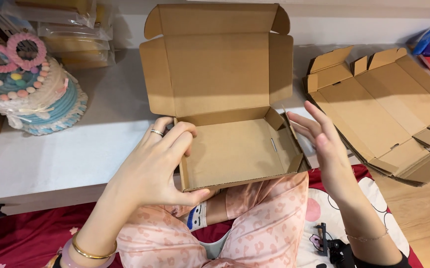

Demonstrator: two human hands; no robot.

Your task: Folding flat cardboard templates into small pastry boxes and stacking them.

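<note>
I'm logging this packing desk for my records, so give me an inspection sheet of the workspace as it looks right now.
Surface: white table, its edge over the person's lap.
Job's things: brown cardboard box, lid upright, inside empty.
Clutter: stack of flat cardboard blanks at right; blue and pink decorated cake at left; wrapped packets behind it.
Grippers: left hand grips the box's left wall, fingers over the rim; right hand open beside the right wall, holding nothing.
Cables: nothing seen.
Surroundings: red rug, wooden floor.
</note>
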